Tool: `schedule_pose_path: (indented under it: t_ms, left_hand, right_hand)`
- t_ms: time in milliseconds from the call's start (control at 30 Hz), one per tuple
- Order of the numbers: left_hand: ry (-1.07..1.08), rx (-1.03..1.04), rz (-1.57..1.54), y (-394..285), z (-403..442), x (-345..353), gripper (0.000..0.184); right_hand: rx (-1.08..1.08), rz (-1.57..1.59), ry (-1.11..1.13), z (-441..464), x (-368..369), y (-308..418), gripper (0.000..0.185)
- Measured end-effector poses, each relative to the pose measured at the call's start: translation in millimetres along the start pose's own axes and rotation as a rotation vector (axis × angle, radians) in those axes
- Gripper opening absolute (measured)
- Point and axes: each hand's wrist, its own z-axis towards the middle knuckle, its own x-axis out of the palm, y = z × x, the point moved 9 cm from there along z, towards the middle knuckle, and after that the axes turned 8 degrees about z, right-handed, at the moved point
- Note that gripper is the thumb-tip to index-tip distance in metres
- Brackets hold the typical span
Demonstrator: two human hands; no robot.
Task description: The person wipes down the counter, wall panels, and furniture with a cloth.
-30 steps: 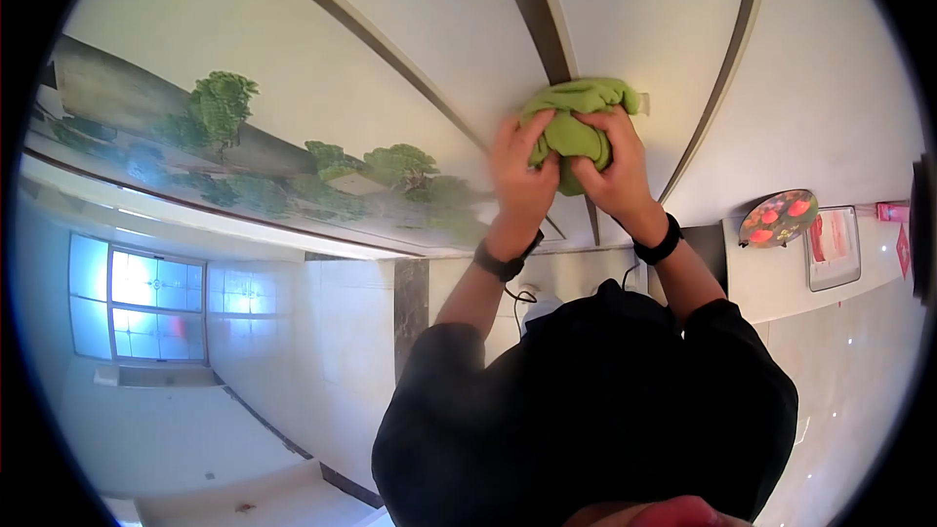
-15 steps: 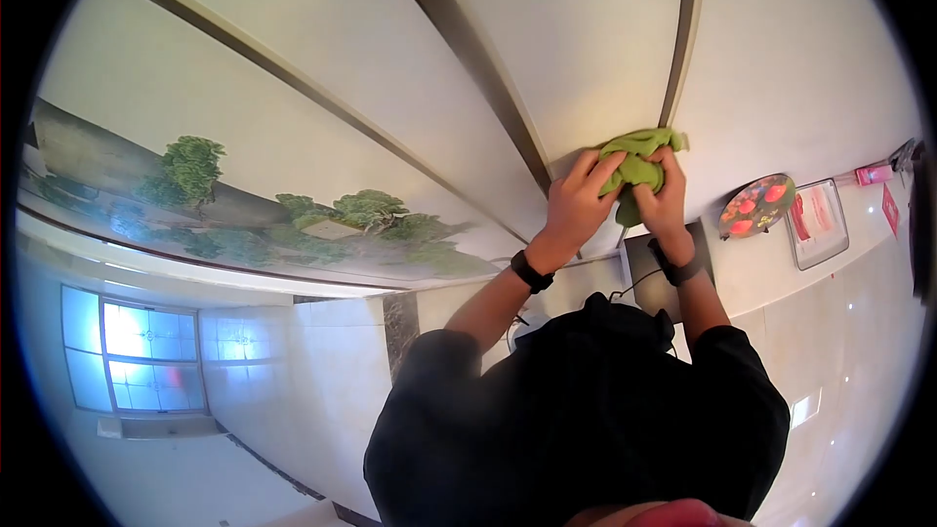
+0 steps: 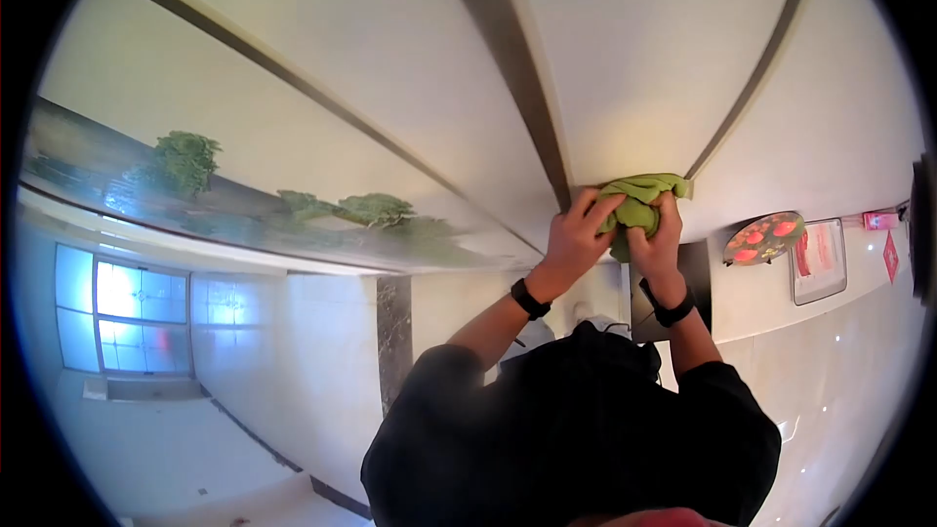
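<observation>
A crumpled green cloth (image 3: pixel 639 200) is bunched between my two hands, in front of the pale panelled wall. My left hand (image 3: pixel 578 239) grips its left side with bent fingers. On the other side, my right hand (image 3: pixel 659 246) has its fingers closed round the cloth. Each wrist wears a black band. One corner of the cloth spreads out to the right, close to the lower end of a dark strip (image 3: pixel 747 102). Whether the cloth touches the wall, I cannot tell.
A picture of green trees (image 3: pixel 376 208) runs along the wall to the left. At right are a round plate with a red pattern (image 3: pixel 764 239) and a framed sheet (image 3: pixel 818 262). A dark box-like object (image 3: pixel 695 283) lies beyond my right wrist. A bright window (image 3: pixel 142 312) is at lower left.
Both hands and the cloth sit lower in view, and the cloth is bunched differently. The wall strips have shifted right as the view turned slightly. Both hands keep hold of the cloth.
</observation>
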Motion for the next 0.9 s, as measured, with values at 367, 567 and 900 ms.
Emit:
schedule_pose_path:
  t_ms: [367,567,900]
  left_hand:
    - [-0.268,-0.199,0.191,103,-92,-76,0.036]
    - [-0.033,-0.629,0.115,168,-189,-44,0.035]
    - [0.54,-0.785,-0.164,88,-411,40,0.04]
  right_hand:
    - [-0.117,-0.263,0.447,-42,152,8,0.04]
    - [0.049,-0.355,0.734,-114,195,-53,0.039]
    - [0.517,-0.258,1.131,-352,101,-95,0.047]
